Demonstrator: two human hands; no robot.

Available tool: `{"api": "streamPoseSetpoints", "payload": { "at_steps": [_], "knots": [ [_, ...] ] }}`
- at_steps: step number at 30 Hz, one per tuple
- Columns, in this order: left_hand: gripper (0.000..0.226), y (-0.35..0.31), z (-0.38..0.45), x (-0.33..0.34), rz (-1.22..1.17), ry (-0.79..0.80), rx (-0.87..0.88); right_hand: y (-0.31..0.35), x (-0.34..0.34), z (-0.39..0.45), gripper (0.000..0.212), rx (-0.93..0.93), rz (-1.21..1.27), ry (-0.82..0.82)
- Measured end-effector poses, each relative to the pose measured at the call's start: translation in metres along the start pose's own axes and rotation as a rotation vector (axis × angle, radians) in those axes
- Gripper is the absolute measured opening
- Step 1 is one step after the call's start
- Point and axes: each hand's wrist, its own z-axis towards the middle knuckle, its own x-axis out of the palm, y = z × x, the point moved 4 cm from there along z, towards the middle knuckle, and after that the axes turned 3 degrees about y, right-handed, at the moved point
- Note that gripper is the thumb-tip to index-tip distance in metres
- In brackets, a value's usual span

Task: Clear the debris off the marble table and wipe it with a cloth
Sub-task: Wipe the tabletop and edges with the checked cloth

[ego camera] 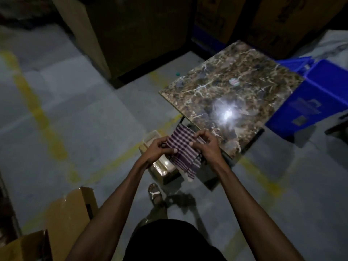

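— Cloth first: where is the purple-and-white checked cloth (183,149)?

— Held in the air between both hands, just short of the near corner of the square brown marble table (231,91). Its lower end hangs below the grip.

— How do the hands sit?

— Both forearms reach forward, nearly parallel. The left hand (158,149) pinches the cloth's left edge, fingers curled round it; the right hand (207,146) grips the right edge, thumb on top.

— Anything on the marble?

— A small round striped bit (234,81) lies well beyond the grip, toward the far side, with a bright glare nearer.

— And beneath the grip?

— A small open cardboard box (160,159) on the grey floor (75,110). A blue crate (310,102) stands to the right, beyond the table.
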Motion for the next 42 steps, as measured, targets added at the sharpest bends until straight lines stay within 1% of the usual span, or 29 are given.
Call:
{"api": "streamPoseSetpoints", "payload": {
  "at_steps": [3, 5, 6, 8, 9, 11, 13, 15, 17, 18, 21, 22, 24, 27, 29, 31, 35, 37, 39, 42],
  "knots": [
    [0.033, -0.014, -0.025, 0.064, -0.054, 0.047, -0.044, 0.001, -0.033, -0.037, 0.036, 0.011, 0.14, -0.094],
    [0.032, -0.022, -0.034, 0.101, -0.076, 0.049, -0.048, -0.003, -0.053, -0.058, 0.044, 0.05, 0.269, -0.121],
    [0.034, -0.024, -0.037, 0.118, -0.094, 0.032, -0.04, -0.009, -0.064, -0.069, 0.05, 0.111, 0.376, -0.137],
    [0.038, -0.027, -0.039, 0.15, -0.175, -0.012, -0.017, -0.025, -0.085, -0.095, 0.067, 0.264, 0.634, -0.098],
    [0.039, -0.031, -0.038, 0.166, -0.227, -0.033, -0.013, -0.03, -0.097, -0.113, 0.069, 0.317, 0.703, -0.087],
    [0.04, -0.036, -0.032, 0.196, -0.277, -0.056, -0.031, -0.036, -0.12, -0.142, 0.06, 0.357, 0.753, -0.106],
    [0.04, -0.041, -0.023, 0.228, -0.244, -0.033, -0.035, -0.037, -0.147, -0.163, 0.052, 0.324, 0.787, -0.137],
    [0.033, -0.049, -0.013, 0.259, -0.189, -0.013, -0.01, -0.031, -0.178, -0.171, 0.051, 0.29, 0.755, -0.166],
    [0.027, -0.056, -0.003, 0.288, -0.18, 0.007, 0.005, -0.022, -0.209, -0.169, 0.05, 0.28, 0.627, -0.194],
    [0.026, -0.059, 0.004, 0.301, -0.181, 0.018, 0.001, -0.018, -0.225, -0.166, 0.045, 0.271, 0.559, -0.222],
    [0.033, -0.063, 0.032, 0.331, -0.162, 0.038, -0.006, -0.017, -0.272, -0.159, 0.027, 0.166, 0.421, -0.384],
    [0.033, -0.063, 0.044, 0.34, -0.166, 0.047, -0.009, -0.017, -0.284, -0.156, 0.025, 0.137, 0.402, -0.428],
    [0.037, -0.063, 0.072, 0.358, -0.153, 0.059, 0.002, -0.022, -0.308, -0.145, 0.022, 0.112, 0.37, -0.466],
    [0.053, -0.068, 0.112, 0.382, -0.157, 0.039, 0.058, -0.027, -0.344, -0.121, 0.019, 0.124, 0.313, -0.455],
    [0.064, -0.075, 0.138, 0.397, -0.19, 0.045, 0.056, -0.025, -0.368, -0.105, 0.019, 0.135, 0.296, -0.443],
    [0.068, -0.079, 0.162, 0.41, -0.219, 0.041, 0.035, -0.02, -0.39, -0.091, 0.016, 0.144, 0.279, -0.428],
    [0.059, -0.082, 0.202, 0.426, -0.255, -0.004, -0.003, -0.016, -0.429, -0.051, 0.022, 0.142, 0.192, -0.407],
    [0.053, -0.085, 0.216, 0.433, -0.287, -0.026, -0.016, -0.018, -0.444, -0.032, 0.02, 0.155, 0.142, -0.385],
    [0.048, -0.091, 0.225, 0.434, -0.337, -0.065, -0.031, -0.019, -0.454, -0.013, 0.018, 0.162, 0.103, -0.369],
    [0.041, -0.105, 0.241, 0.434, -0.369, -0.11, -0.025, -0.018, -0.463, 0.018, 0.02, 0.141, 0.082, -0.329]
  ]
}}
